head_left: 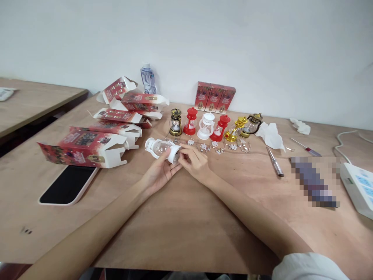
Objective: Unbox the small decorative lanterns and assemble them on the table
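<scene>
My left hand (161, 171) cradles a small white toy lantern (162, 149) lying on its side, its clear globe pointing left. My right hand (194, 160) pinches at the lantern's white base end, fingers closed on it. Just beyond my hands stands a row of small lanterns: a bronze one (175, 122), two red ones (190, 121), a white one (205, 126) and two gold ones tipped over (236, 130). Several tiny metal parts (221, 147) lie scattered in front of that row.
Opened red boxes (87, 147) lie at the left, closed red boxes (214, 97) stand by the wall. A phone (68, 186) lies face down at the left. A water bottle (148, 79), two screwdrivers (274, 161), crumpled plastic (271, 135) and a white power strip (359, 186) are around.
</scene>
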A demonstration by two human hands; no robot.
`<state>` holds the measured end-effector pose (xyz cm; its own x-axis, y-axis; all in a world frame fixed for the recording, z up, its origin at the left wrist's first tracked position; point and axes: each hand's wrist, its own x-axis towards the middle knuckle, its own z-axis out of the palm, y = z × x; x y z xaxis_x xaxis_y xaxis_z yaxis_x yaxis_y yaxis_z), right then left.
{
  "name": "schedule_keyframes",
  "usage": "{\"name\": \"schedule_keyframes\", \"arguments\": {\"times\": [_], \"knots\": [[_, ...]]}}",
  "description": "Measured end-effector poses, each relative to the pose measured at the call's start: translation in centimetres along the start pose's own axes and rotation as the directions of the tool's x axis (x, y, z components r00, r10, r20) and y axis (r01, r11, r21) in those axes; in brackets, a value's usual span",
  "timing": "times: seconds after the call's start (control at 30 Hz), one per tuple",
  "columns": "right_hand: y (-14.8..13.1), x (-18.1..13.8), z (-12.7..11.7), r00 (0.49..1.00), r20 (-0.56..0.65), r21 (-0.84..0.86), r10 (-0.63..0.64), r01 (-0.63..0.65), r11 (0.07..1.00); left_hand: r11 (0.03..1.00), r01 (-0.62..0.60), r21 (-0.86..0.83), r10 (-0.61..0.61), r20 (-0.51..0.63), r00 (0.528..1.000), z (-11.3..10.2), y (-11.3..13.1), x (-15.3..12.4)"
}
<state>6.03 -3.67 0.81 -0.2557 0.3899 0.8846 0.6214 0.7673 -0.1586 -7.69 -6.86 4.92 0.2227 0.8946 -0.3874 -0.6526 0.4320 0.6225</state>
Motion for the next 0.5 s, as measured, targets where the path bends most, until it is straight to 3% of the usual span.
{"name": "schedule_keyframes", "arguments": {"times": [0.5], "knots": [[-0.28,0.33,-0.17,1.000,0.028,0.079,0.003,-0.005,0.997,0.998,0.007,-0.062,-0.008,-0.021,1.000,0.39,0.12,-0.16]]}}
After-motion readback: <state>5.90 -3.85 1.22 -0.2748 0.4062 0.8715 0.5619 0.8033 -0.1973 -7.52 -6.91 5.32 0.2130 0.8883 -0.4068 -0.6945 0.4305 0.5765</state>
